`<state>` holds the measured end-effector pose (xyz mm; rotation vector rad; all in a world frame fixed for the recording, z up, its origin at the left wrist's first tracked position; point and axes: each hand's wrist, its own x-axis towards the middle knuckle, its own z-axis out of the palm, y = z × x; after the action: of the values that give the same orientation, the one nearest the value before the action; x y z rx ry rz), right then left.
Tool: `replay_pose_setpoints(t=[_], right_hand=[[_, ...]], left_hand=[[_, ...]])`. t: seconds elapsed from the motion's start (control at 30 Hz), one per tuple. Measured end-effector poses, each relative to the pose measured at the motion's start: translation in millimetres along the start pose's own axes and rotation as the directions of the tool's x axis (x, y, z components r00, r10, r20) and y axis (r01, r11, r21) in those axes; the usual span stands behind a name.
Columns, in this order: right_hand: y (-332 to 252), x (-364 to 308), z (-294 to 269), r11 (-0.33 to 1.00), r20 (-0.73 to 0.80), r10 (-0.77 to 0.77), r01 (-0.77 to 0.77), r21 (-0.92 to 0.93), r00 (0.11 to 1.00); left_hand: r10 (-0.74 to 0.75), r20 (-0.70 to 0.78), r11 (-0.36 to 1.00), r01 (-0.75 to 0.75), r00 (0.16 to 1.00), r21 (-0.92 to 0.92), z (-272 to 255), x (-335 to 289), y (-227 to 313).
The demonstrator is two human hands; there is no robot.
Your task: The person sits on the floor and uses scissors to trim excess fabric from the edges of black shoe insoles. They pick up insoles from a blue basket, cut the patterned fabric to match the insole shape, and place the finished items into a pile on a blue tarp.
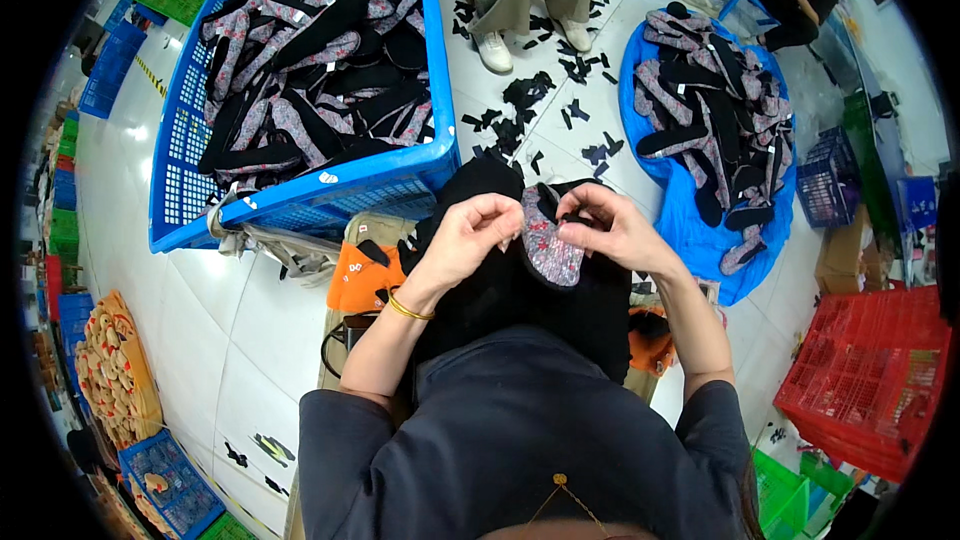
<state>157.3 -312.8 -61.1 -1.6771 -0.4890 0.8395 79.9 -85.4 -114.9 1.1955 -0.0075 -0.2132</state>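
Observation:
A slipper (550,254) with a grey sole side patterned in red and a dark edge rests over my lap, its rounded end toward me. My right hand (622,232) is closed on it, thumb and fingers pinching black fabric near its upper right side. Just left of the slipper, my left hand (472,240) has its thumb and fingertips pressed together. Whatever lies between those fingertips is too small to make out. Black cloth (470,290) covers my legs beneath both hands.
A large blue plastic crate (340,195) heaped with similar slippers stands ahead on the left. Another slipper pile lies on a blue sheet (640,140) at right. Black scraps (528,90) litter the floor. Two seated people are ahead; red crates (870,380) stand at right.

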Motion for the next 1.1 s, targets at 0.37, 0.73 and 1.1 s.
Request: replay_pose_setpoints(t=[0.37,0.73,1.1], right_hand=[[18.2,-15.4,-3.5,0.988,-0.145,-0.114,0.128,0.089,0.983],[14.9,-20.7,-27.8,0.984,-0.205,-0.144,0.117,-0.136,0.968],[-25.0,-30.1,-94.4,0.651,-0.314,-0.648,0.291,-0.701,0.693]], left_hand=[[-0.017,0.375,0.803,-0.21,0.927,0.557,9.7,11.0,33.6],[-0.293,0.528,0.847,-0.04,0.797,0.531,15.8,67.1,43.3],[-0.109,0.339,0.924,-0.031,0.934,0.381,65.6,105.3,54.1]])
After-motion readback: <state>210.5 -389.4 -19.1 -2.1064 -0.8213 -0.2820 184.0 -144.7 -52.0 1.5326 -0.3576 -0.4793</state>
